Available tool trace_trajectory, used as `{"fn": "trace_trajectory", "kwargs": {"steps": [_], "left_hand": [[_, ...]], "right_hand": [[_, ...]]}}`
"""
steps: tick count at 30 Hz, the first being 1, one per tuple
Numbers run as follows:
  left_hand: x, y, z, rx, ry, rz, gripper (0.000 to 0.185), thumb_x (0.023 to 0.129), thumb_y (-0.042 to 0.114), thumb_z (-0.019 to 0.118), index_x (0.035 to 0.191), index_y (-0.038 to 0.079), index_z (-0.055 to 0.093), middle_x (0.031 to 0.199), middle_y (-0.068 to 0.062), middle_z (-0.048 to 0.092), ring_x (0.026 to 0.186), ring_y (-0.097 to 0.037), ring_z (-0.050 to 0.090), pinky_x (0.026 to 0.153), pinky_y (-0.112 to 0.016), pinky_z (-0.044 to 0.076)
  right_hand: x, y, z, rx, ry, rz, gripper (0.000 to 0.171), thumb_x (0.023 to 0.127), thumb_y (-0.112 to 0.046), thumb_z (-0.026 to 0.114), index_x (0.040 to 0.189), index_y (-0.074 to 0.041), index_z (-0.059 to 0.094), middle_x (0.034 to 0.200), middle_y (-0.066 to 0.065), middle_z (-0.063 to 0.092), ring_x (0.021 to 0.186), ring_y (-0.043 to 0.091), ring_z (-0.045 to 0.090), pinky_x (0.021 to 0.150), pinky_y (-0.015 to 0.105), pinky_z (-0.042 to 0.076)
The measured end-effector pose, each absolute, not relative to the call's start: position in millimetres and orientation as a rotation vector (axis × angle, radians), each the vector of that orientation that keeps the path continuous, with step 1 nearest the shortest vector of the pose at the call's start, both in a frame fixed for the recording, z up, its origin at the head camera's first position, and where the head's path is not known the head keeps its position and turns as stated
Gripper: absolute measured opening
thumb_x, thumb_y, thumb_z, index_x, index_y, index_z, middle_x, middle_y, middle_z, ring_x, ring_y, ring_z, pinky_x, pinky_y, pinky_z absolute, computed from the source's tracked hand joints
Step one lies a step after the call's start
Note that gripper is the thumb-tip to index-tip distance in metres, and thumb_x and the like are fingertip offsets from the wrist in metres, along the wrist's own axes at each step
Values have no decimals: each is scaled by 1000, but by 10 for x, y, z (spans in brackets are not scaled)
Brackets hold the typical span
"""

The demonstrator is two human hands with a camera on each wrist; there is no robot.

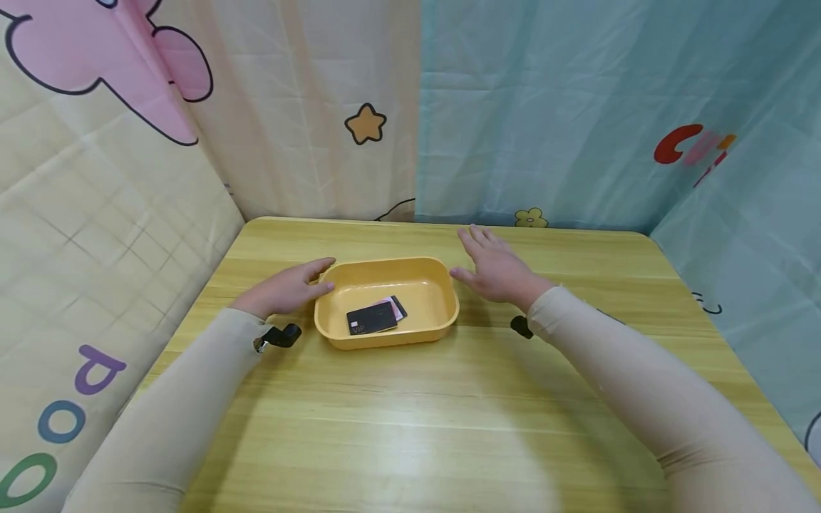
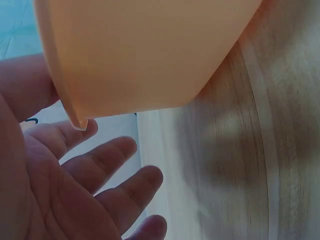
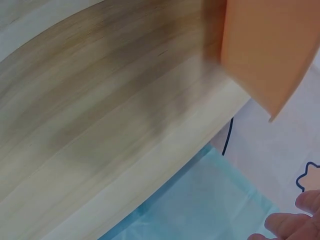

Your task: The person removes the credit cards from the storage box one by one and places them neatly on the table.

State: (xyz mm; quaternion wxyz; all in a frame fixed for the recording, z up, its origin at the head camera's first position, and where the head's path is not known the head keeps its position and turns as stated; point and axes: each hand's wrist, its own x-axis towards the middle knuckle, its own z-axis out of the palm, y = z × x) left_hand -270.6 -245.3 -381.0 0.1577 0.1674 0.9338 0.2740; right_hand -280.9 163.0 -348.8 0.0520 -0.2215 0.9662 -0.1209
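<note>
From the head view, we see both forearms in beige sleeves reaching forward over the wooden table [image 1: 410, 420]. The left hand [image 1: 288, 288] lies at the left end of a yellow plastic tub [image 1: 442, 313], its fingers loosely extended with the tips at the rim – grasping nothing. The right hand [image 1: 494, 269] hovers just beside the tub's right end, fingers straight and spread, holding nothing. Inside the tub lie a black card [image 1: 370, 320] and a pink card [image 1: 396, 308] partly beneath it.

At the left wrist, we see the left hand [image 2: 75, 190] palm-up and released, its fingers just under the tub's rim [image 2: 75, 120] – whether they touch it we cannot tell.

At the right wrist, only the fingertips [image 3: 295, 220] show, apart from the tub's corner [image 3: 265, 55].
</note>
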Motion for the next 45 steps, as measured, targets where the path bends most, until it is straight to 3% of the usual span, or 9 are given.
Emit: {"fn": "trace_trajectory", "kwargs": {"steps": [9,19,29,36,45], "left_hand": [[-2761,-2446,-3882,467,2623,869,65,112,39,50,169,20,25,170,-22,32,155,-48,32,127,-64,26],[-2824,-2360,-3972,402,2582,998,59,113,33,46,168,18,28,172,-20,30,159,-43,26,129,-63,20],[-2684,-2353,-4002,416,2590,942,77,112,44,47,172,21,5,177,-19,10,160,-48,18,128,-66,17],[-2670,-2287,-4019,421,2607,937,75,113,43,44,171,24,1,178,-16,7,161,-46,17,130,-63,15],[-2725,-2274,-4044,376,2590,968,70,113,45,42,171,31,4,178,-14,11,160,-47,19,128,-66,17]], "right_hand": [[-2771,1448,-3450,-821,2891,-457,80,106,-42,61,169,-12,22,177,11,20,163,43,14,132,58,18],[-2721,1246,-3398,-997,2802,-399,69,107,-39,61,166,-16,34,173,10,31,160,40,26,130,56,24],[-2659,1171,-3425,-1096,2758,-408,65,106,-37,64,163,-15,41,167,9,44,156,32,38,129,49,30],[-2656,1058,-3361,-1182,2693,-335,61,104,-35,68,159,-16,49,159,5,55,147,27,53,123,46,40],[-2757,793,-3330,-1166,2578,-243,60,99,-30,76,154,-20,56,153,3,61,139,26,60,118,47,46]]}}
